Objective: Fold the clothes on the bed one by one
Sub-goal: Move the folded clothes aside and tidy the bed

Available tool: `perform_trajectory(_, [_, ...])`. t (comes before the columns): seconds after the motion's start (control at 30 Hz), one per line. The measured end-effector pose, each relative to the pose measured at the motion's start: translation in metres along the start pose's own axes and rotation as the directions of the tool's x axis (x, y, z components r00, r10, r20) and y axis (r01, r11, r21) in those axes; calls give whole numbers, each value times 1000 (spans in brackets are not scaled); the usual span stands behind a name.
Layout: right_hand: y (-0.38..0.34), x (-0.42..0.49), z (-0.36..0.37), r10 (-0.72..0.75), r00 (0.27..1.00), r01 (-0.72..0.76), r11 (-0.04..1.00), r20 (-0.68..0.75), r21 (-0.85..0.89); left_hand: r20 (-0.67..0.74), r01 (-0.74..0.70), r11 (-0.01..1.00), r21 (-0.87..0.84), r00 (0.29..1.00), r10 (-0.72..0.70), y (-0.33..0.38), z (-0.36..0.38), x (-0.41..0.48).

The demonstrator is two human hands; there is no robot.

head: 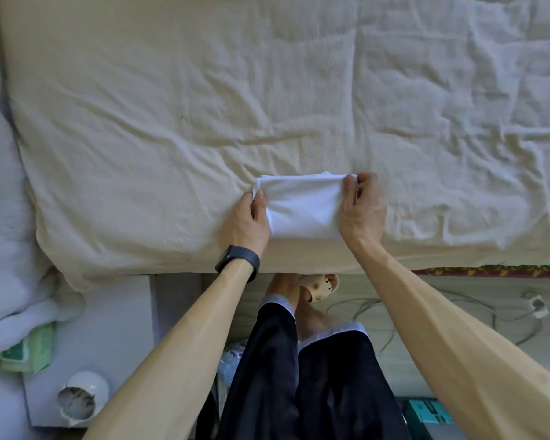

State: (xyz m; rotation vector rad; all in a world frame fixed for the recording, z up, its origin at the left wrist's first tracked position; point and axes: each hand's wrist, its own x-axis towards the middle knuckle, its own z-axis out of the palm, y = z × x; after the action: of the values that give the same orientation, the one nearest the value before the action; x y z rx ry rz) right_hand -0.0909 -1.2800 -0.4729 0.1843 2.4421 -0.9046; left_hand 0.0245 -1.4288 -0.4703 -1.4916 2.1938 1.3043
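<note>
Wrinkly cream sheet covers the whole bed (172, 122), and close to its near edge lies our white folded garment (302, 208), down to a small flat rectangle resting on the sheet. Our left hand (251, 220) grips the garment's left side, thumb on top near the far corner; the other fingers are hidden, so we can't tell how they sit. Our right hand (361, 211) pinches the far right corner, fingers curled around the edge with the thumb laid on the cloth. Both hands are closed on it, one per side. A dark wristband (238, 262) sits on the left wrist. Off to the left there's a pale duvet (0, 217) bunched up beside the sheet, with a green tissue pack (29, 350) just below it. Below the bed edge we see our black shorts (299, 376), a beige slipper (321, 285) and some grey cables (458, 306) on the floor
</note>
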Motion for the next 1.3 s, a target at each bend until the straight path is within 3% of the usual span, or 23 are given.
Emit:
perform_trajectory(0.13, [-6, 4, -2, 64, 998, -65, 996, -18, -67, -70, 56, 992, 114, 996, -48, 7, 1, 10])
perform_trajectory(0.23, [-5, -3, -8, 94, 995, -97, 991, -34, -98, -98, 107, 990, 90, 990, -98, 13, 2, 9])
perform_trajectory(0.37, [-3, -6, -22, 234, 949, -244, 969, 209, 23, 47, 226, 963, -144, 974, -222, 23, -6, 11])
perform_trajectory(0.5, [-6, 5, -41, 267, 869, -361, 918, 417, 163, 262, 446, 861, -244, 885, -384, 33, -20, 28])
perform_trajectory(0.63, [-17, 2, -78, 201, 881, -352, 884, 429, 308, 412, 418, 859, -296, 867, -281, 71, -35, 17])
perform_trajectory(0.8, [-43, -26, -179, 53, 964, -179, 852, 261, 491, 417, 225, 853, -470, 909, -10, 169, -51, -39])
perform_trajectory(0.97, [-71, -84, -316, -85, 995, 103, 822, -58, 561, 266, -115, 818, -564, 912, 312, 295, -72, -129])
perform_trajectory(1.13, [-87, -144, -429, -160, 908, 357, 781, -387, 513, 221, -393, 768, -505, 802, 555, 410, -77, -233])
perform_trajectory(1.3, [-85, -191, -532, -179, 726, 468, 836, -664, 286, 184, -675, 631, -381, 614, 768, 501, -61, -324])
